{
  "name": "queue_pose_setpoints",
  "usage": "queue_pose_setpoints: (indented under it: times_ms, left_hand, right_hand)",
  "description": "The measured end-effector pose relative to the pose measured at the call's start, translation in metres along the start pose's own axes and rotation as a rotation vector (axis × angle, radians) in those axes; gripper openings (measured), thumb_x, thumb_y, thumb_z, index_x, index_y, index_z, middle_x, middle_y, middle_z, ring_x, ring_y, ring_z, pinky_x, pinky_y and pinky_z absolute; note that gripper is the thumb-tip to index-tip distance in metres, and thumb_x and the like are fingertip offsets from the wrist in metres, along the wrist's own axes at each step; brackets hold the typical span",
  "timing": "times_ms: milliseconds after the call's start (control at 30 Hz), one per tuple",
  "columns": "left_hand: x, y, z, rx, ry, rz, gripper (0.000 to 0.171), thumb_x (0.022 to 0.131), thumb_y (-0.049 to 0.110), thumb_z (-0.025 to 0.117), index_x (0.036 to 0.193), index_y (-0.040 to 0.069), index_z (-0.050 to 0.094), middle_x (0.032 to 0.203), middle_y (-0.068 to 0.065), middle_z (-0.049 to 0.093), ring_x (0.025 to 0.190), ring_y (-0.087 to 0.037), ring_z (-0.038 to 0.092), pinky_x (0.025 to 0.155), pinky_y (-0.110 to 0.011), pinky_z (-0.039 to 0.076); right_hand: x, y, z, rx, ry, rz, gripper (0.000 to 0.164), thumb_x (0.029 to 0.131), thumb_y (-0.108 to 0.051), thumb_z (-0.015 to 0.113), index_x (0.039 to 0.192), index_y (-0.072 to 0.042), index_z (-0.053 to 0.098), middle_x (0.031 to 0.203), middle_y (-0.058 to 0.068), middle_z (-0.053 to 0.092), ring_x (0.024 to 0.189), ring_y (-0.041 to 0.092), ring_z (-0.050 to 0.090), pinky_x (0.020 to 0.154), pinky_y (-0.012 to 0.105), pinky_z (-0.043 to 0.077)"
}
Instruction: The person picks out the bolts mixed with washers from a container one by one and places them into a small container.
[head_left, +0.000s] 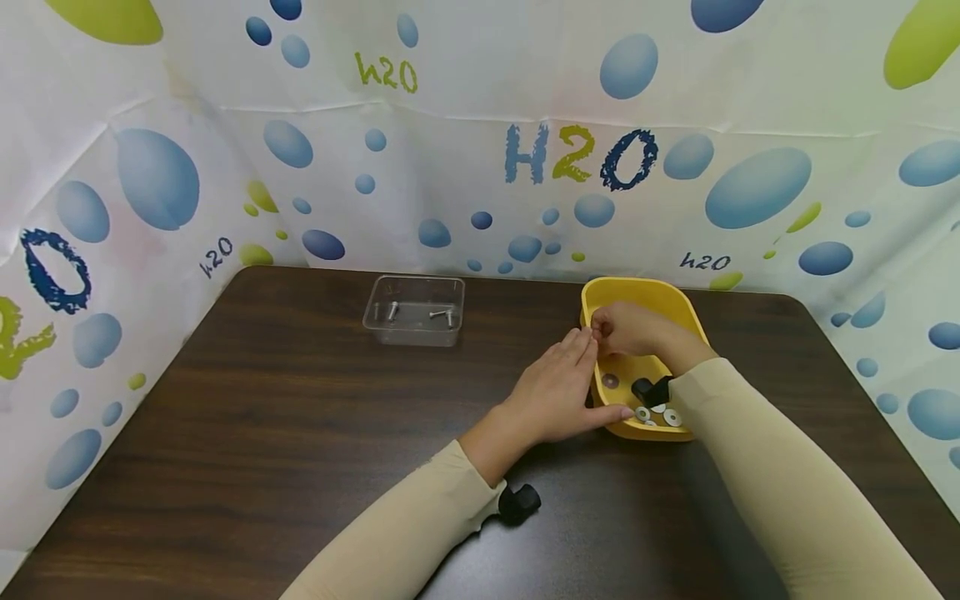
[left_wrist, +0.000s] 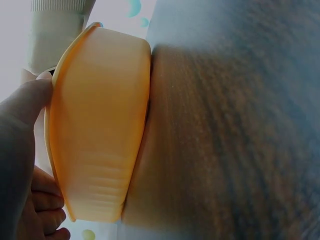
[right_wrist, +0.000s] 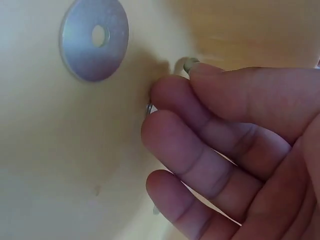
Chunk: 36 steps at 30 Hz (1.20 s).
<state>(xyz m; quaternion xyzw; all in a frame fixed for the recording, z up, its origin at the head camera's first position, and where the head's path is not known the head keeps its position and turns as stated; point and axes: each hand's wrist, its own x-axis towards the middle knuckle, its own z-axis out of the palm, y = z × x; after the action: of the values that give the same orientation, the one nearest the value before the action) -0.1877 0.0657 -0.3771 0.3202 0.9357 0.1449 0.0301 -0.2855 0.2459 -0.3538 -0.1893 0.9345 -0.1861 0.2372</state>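
In the head view my right hand (head_left: 630, 327) reaches down inside the yellow bin (head_left: 637, 290). Its thumb and forefinger pinch a small metal piece (right_wrist: 190, 65), mostly hidden by the fingertips in the right wrist view. A large flat washer (right_wrist: 112, 62) lies on the bin's surface beside those fingers. Several washers (head_left: 672, 417) lie at the near end of the bin. My left hand (head_left: 551, 392) rests along the bin's left rim, fingers extended, with the thumb touching the near end. The left wrist view shows the bin's outer wall (left_wrist: 100, 120) beside that thumb.
A clear plastic box (head_left: 412, 333) with a few metal screws (head_left: 448, 317) stands at the back of the dark wooden table (head_left: 300, 433), left of the bin. A white patterned curtain (head_left: 465, 183) hangs behind the table and along its sides.
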Motion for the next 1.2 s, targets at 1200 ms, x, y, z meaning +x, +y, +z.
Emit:
queue_pose_setpoints:
  times_ms: [1200]
  left_hand:
    - [-0.018,-0.042,-0.029,-0.15,0.086,-0.112,0.093,0.092,0.071,0.044,0.158,0.009,0.02,0.166,-0.005,0.014,0.153,-0.018,0.012,0.123,-0.037,0.015]
  right_hand:
    - [-0.026,-0.012,-0.043,0.013,0.362,0.058,0.028,0.096,-0.029,0.062,0.11,-0.008,0.074,0.104,0.012,0.073,0.087,0.026,0.061,0.075,0.041,0.056]
